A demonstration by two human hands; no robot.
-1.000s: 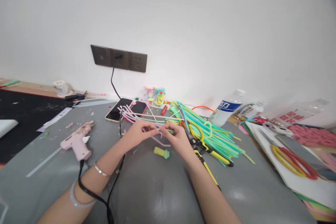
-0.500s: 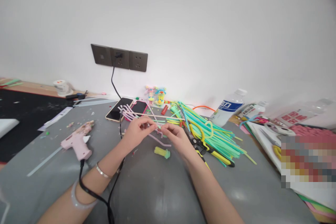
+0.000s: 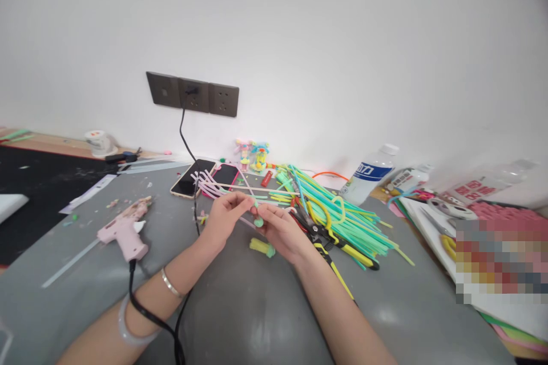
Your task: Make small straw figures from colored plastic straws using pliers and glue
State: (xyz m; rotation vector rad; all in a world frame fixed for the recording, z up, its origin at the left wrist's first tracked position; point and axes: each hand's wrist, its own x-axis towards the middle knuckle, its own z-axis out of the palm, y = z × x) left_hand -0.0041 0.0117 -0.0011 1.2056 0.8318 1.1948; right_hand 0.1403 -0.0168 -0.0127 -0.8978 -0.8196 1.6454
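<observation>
Cable (image 3: 146,312) over left forearm (image 3: 188,271); pliers (image 3: 317,229), yellow-green piece (image 3: 261,247) near right hand (image 3: 282,232).

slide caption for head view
Left hand and right hand meet at a green piece above a gray table with a glue gun.

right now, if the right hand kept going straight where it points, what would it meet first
Most likely the left hand, just ahead of the right hand, with the green piece where they come together. Exact depth between them is unclear.
</observation>
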